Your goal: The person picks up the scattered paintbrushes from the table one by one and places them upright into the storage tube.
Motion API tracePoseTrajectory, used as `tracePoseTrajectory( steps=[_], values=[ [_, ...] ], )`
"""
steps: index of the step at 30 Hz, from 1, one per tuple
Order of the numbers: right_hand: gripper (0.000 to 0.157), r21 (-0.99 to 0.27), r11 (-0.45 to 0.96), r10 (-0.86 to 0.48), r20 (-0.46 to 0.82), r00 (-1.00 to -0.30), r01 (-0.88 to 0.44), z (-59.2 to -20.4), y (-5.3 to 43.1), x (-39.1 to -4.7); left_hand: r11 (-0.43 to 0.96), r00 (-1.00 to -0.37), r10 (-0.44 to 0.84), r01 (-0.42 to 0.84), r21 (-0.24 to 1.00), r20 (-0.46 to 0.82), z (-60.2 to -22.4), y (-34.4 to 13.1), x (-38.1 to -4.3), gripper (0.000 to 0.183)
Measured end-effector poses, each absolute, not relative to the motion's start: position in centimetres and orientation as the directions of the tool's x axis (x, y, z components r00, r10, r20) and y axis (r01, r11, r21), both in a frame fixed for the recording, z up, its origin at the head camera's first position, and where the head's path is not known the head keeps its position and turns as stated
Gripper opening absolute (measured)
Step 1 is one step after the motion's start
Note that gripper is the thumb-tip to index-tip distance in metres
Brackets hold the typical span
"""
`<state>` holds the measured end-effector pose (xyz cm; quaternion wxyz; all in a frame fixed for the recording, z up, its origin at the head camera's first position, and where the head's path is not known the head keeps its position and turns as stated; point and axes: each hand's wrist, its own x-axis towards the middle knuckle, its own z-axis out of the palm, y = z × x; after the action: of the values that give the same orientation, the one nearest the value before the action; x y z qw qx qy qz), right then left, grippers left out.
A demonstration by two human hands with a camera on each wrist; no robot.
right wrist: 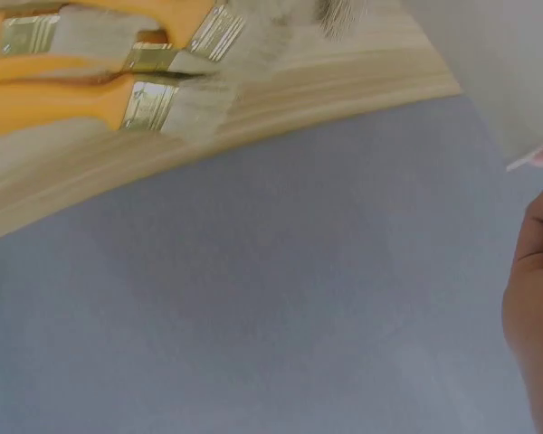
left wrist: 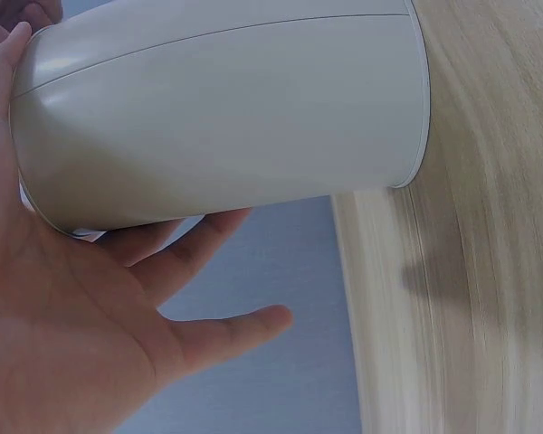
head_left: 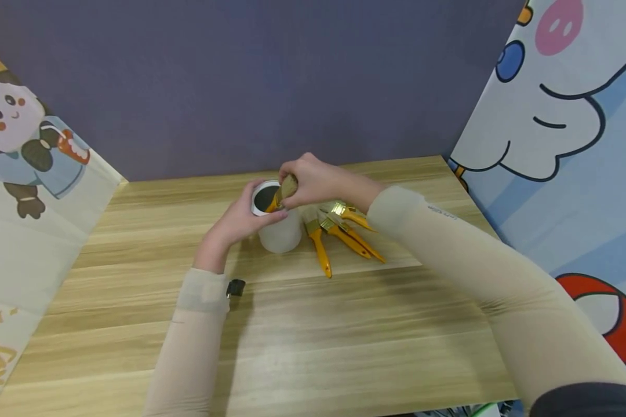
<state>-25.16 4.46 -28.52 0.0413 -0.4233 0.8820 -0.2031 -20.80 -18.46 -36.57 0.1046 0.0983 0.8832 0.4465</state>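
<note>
A white cylindrical container (head_left: pixel 280 233) stands on the wooden table with its dark opening towards me. My left hand (head_left: pixel 236 215) holds it near the rim, thumb on the near side. In the left wrist view the container (left wrist: pixel 226 117) fills the top, the fingers reaching behind it and the little finger sticking out. My right hand (head_left: pixel 313 178) pinches a paintbrush (head_left: pixel 288 186) by its bristle end, bristles up, the orange handle pointing down into the opening. In the right wrist view only part of the right hand (right wrist: pixel 536 307) shows, beside the container (right wrist: pixel 502 68); the brush is hidden there.
Several paintbrushes (head_left: pixel 318 246) with orange handles lie in a fan right of the container, under the right forearm. A dark blue-grey wall (head_left: pixel 271 87) rises behind the table (head_left: pixel 344 330). Cartoon-printed panels (head_left: pixel 542 127) flank both sides.
</note>
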Motion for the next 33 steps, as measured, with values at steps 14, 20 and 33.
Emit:
tracePoseTrajectory(
  steps=[14,20,33],
  values=[
    [0.055,-0.486,0.551,-0.739,0.093,-0.667,-0.679,-29.7,1.7,-25.4,0.566,-0.946,0.305,0.091,0.82,-0.106,-36.4,-18.5,-20.8,0.112],
    [0.06,-0.602,0.507,-0.74,0.063,-0.67,-0.617,-29.3,0.8,-24.9,0.585,-0.934,0.344,0.132,0.8,-0.098,-36.4,-18.7,-20.9,0.118],
    [0.039,-0.939,0.243,-0.771,-0.034,-0.636,-0.245,-29.2,0.1,-23.9,0.463,-0.889,0.453,0.289,0.838,0.056,-36.9,-18.5,-21.1,0.065]
  ],
)
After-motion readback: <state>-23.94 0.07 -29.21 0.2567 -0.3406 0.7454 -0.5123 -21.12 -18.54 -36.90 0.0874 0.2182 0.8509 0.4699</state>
